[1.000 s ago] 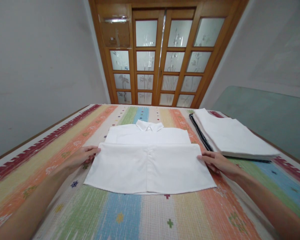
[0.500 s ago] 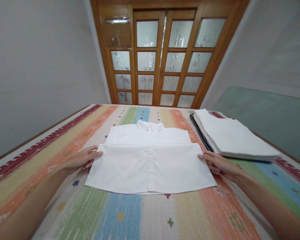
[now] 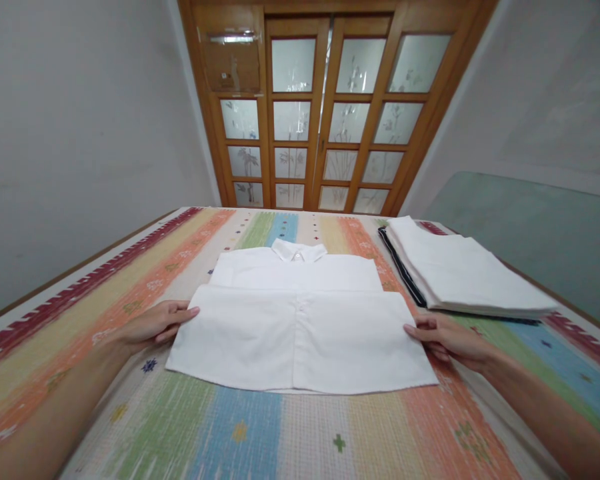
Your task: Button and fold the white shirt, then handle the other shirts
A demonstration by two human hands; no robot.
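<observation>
A white collared shirt (image 3: pixel 300 333) lies on the striped cloth, collar away from me, with its lower half folded up over the chest. My left hand (image 3: pixel 155 323) rests flat on the cloth, its fingertips touching the left edge of the folded flap. On the other side, my right hand (image 3: pixel 445 337) lies with its fingers against the flap's right edge. Both hands have their fingers stretched out and hold nothing that I can see.
A stack of folded white garments (image 3: pixel 460 270) sits at the right rear on a dark striped piece (image 3: pixel 403 270). The multicoloured striped cloth (image 3: pixel 280 433) covers the whole surface. Wooden glass-paned doors (image 3: pixel 325 113) stand behind, and a grey-green panel (image 3: pixel 530 227) lies to the right.
Both hands have slid a little toward me along the side edges of the folded flap. The shirt itself has stayed in place.
</observation>
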